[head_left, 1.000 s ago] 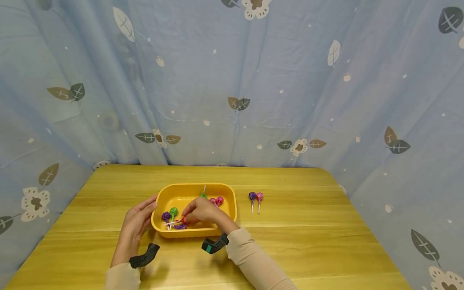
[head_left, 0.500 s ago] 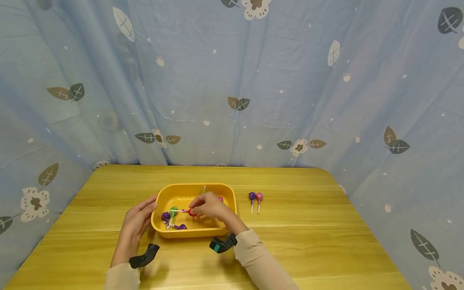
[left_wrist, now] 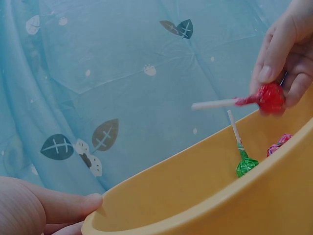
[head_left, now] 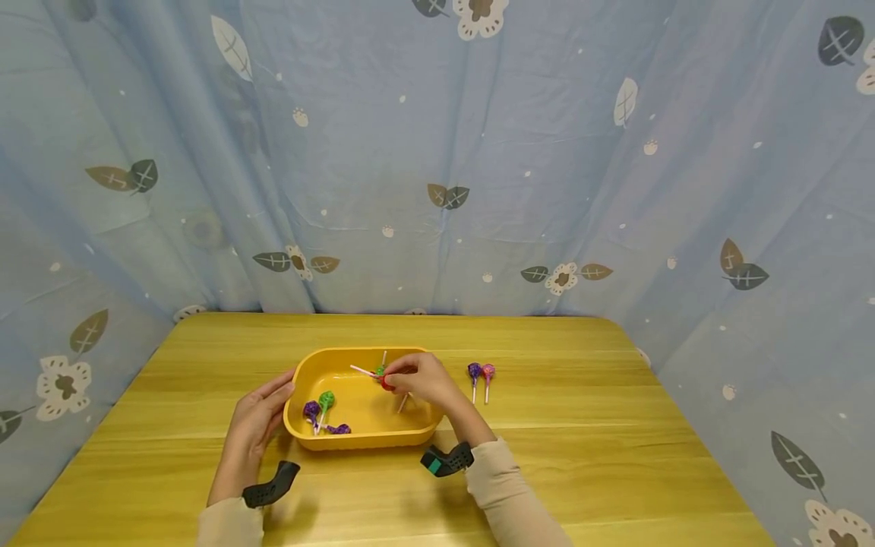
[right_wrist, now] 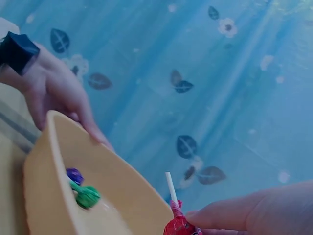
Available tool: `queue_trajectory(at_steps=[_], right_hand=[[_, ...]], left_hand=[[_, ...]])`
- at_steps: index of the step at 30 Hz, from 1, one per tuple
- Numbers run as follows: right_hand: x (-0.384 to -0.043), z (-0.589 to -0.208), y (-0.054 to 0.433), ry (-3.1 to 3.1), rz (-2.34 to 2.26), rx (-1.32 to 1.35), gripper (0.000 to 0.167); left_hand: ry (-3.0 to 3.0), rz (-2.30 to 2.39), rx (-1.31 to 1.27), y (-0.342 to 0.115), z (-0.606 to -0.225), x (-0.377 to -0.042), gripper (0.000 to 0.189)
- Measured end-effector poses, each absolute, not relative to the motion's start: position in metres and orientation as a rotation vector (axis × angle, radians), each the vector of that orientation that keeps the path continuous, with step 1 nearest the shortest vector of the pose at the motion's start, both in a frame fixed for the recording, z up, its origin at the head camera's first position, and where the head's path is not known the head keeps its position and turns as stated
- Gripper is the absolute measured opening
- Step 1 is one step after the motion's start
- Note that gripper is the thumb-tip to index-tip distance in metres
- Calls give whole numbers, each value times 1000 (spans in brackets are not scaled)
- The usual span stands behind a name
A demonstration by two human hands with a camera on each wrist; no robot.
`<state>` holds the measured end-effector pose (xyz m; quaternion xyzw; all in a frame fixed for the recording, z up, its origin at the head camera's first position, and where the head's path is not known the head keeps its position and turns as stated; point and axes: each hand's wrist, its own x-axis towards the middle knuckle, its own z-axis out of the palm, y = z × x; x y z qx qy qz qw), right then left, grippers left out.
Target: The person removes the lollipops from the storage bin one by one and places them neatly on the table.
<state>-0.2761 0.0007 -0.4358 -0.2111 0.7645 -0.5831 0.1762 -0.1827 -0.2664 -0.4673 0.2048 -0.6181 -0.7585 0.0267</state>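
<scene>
My right hand (head_left: 427,380) pinches a red lollipop (head_left: 386,382) by its wrapped head over the right part of a yellow plastic box (head_left: 365,439). The white stick points left. My left hand (head_left: 256,418) rests against the box's left end, fingers fairly straight and touching the rim. At the left inside the box lie a green lollipop (head_left: 326,400) and two purple lollipops (head_left: 311,409). Another green lollipop (left_wrist: 247,166) leans at the back wall, beside a pink lollipop (left_wrist: 279,143) partly hidden by the near wall. A white stick shows beneath my right hand.
To the right of the box, a purple lollipop (head_left: 475,371) and a pink lollipop (head_left: 488,371) lie side by side on the wooden table (head_left: 581,456), sticks toward me. A blue patterned curtain (head_left: 383,152) hangs behind and around the table.
My right hand has lifted the red lollipop from the left cluster and carried it right and back across the box. My left hand stays at the box's left end.
</scene>
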Motion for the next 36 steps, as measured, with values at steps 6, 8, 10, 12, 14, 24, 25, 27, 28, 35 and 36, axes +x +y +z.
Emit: queue_trajectory(at_steps=[6, 8, 10, 12, 14, 24, 25, 27, 28, 35, 36], right_hand=[[-282, -430, 25, 2155, -1759, -523, 17], [-283, -427, 34, 2169, -1778, -504, 20], [-282, -421, 43, 2169, -1799, -495, 23], [-284, -421, 51, 2157, -1842, -475, 25], [-288, -423, 60, 2155, -1877, -448, 26], [-299, -427, 101, 2184, -2015, -231, 29], [-300, -427, 104, 2186, -2020, -216, 30], [-300, -428, 109, 2192, -2028, -184, 31], [-300, -429, 112, 2192, -2030, -178, 31], [-297, -437, 126, 2255, -2008, -160, 24], [-296, -439, 128, 2263, -2001, -158, 23]], left_hand=[[-1908, -2354, 632, -267, -467, -182, 58], [-1916, -2353, 635, -267, -467, -182, 58], [-1925, -2350, 634, -267, -466, -182, 58], [-1931, -2349, 633, -267, -466, -182, 59], [-1933, -2348, 633, -267, -465, -182, 59], [-1911, -2358, 647, -267, -467, -182, 59], [-1910, -2357, 644, -267, -467, -182, 59], [-1911, -2353, 637, -268, -467, -182, 58], [-1912, -2351, 634, -268, -467, -182, 58], [-1902, -2355, 624, -267, -467, -182, 58], [-1899, -2356, 626, -267, -467, -182, 58]])
